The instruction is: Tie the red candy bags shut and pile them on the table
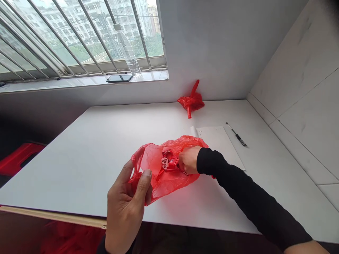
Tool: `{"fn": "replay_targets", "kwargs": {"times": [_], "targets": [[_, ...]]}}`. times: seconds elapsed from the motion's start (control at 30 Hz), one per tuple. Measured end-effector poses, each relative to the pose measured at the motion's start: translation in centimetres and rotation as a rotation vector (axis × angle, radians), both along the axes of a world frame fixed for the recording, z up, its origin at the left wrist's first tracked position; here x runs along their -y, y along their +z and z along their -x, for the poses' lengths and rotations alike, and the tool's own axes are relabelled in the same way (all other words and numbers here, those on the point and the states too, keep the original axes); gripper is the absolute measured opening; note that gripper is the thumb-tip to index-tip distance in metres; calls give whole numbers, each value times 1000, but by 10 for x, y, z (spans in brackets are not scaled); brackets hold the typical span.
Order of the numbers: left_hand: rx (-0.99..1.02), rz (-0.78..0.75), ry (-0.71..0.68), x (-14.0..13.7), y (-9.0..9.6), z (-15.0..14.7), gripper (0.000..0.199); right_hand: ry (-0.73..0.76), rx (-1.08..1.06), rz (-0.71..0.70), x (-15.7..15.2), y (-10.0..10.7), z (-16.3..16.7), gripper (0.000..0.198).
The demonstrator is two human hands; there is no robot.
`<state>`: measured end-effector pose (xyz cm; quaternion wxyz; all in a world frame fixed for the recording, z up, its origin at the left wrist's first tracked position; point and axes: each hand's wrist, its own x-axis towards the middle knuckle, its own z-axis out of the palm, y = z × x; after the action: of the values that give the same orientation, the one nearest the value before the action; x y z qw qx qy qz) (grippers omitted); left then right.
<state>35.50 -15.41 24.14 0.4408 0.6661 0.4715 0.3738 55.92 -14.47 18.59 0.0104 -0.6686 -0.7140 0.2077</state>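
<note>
A thin, see-through red plastic bag (pixel 169 188) lies spread over the near middle of the white table. My left hand (pixel 129 201) is closed on its left rim, with the thumb on top of the gathered plastic. Inside are several small red wrapped packets (pixel 169 163) with pale printed labels. My right hand (pixel 189 159), in a black sleeve, reaches into the bag from the right. Its fingers are curled down against the packets. The fingertips are hidden, so whatever they grip cannot be made out.
A tied red bag (pixel 192 101) sits at the table's back edge by the wall. Right of my bag lie a white notepad (pixel 222 144) and a black pen (pixel 237 135). On the windowsill are a phone (pixel 119 78) and a clear water bottle (pixel 129 51). A red stool (pixel 21 157) stands at left.
</note>
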Motion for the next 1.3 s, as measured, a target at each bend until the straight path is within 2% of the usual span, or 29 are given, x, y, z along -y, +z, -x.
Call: {"fn": "replay_targets", "kwargs": {"times": [0.13, 0.23, 0.33, 0.4, 0.47, 0.57, 0.63, 0.77, 0.83, 0.9, 1.0, 1.07, 1.2, 1.3], "targets": [[-4, 3, -12, 0, 1, 0, 58, -52, 37, -23, 0, 3, 1, 14], [-22, -14, -19, -1, 1, 2, 50, -15, 9, -64, 6, 13, -2, 24], [-84, -92, 18, -5, 1, 7, 26, -27, -89, -202, 20, 26, -12, 35], [-104, -165, 64, -10, 2, 11, 39, -16, -167, -320, 34, 35, -23, 39], [-38, -199, 110, -17, 4, 15, 42, 32, -197, -397, 49, 41, -37, 46], [188, -170, 123, -27, 8, 16, 21, 58, -153, -470, 65, 44, -56, 63], [305, -158, 103, -32, 12, 14, 14, -2, -86, -541, 68, 43, -65, 64], [391, -209, 102, -38, 22, 10, 5, -250, 74, -735, 57, 40, -75, 58], [390, -195, 54, -39, 24, 10, 5, -313, 68, -748, 53, 41, -79, 50], [397, -170, -33, -41, 24, 12, 10, -310, -40, -642, 55, 45, -82, 35], [390, -156, -162, -41, 23, 13, 39, -269, -260, -536, 64, 56, -80, 21], [374, -199, -205, -39, 23, 11, 48, -246, -413, -616, 72, 64, -76, 20], [384, -424, -199, -30, 33, -2, 46, -217, -754, -824, 80, 74, -65, 18], [385, -451, -173, -24, 42, -10, 50, -215, -938, -867, 80, 75, -60, 19]]}}
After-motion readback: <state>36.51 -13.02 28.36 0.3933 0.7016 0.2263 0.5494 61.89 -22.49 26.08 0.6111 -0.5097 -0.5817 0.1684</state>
